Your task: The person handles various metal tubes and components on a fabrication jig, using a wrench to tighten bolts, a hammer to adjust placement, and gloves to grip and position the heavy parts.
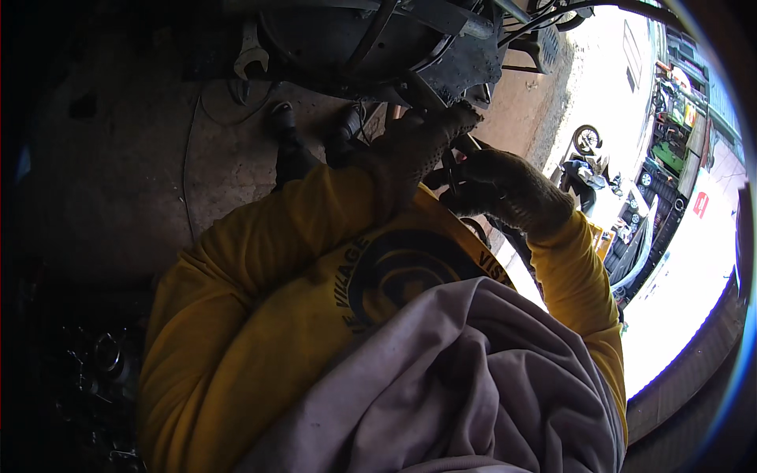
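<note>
1. The machine [355, 51], dark, stands at the top of the view, in front of the person
2. The gloved left hand [436, 132] is at the machine's lower edge; cannot tell whether it grips anything
3. The gloved right hand [509, 185] is just beside it, fingers bent; what they may hold is too dark to tell
4. A wrench [251, 57] hangs jaw-down by the machine's left part
5. A cable [185, 169] lies on the floor [150, 158]

Before the fingers [461, 118] stands a machine [355, 47], with an open-ended wrench [251, 58] left and a motorcycle wheel [586, 140] right.
</note>
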`<state>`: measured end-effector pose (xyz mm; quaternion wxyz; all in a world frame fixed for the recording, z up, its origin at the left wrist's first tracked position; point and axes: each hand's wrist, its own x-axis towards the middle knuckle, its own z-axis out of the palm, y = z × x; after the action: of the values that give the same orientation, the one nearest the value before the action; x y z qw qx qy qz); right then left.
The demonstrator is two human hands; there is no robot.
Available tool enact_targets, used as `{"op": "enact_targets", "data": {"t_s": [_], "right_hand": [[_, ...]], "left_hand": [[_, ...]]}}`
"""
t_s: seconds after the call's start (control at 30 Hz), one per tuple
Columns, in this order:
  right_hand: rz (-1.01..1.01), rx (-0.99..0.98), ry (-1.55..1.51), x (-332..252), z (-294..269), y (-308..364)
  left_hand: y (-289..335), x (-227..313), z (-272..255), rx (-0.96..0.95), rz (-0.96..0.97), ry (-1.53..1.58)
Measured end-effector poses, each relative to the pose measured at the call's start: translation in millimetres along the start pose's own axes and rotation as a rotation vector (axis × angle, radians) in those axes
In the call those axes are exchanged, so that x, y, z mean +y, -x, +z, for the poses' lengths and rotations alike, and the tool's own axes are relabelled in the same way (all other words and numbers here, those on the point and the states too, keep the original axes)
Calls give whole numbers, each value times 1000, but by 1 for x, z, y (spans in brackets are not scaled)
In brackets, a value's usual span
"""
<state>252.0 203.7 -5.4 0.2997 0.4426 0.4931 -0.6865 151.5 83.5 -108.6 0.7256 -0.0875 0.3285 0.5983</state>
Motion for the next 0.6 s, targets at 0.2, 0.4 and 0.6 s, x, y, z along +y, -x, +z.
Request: {"op": "enact_targets", "data": {"t_s": [0.2, 0.4, 0.6], "right_hand": [[161, -40, -38, -4, -5, -8], [77, 15, 403, -19, 4, -9], [-277, -67, 612, -6, -3, -7]], "left_hand": [[-8, -4, 1, 67, -116, 2], [-5, -2, 3, 89, -106, -44], [-2, 0, 5, 68, -112, 1]]}}
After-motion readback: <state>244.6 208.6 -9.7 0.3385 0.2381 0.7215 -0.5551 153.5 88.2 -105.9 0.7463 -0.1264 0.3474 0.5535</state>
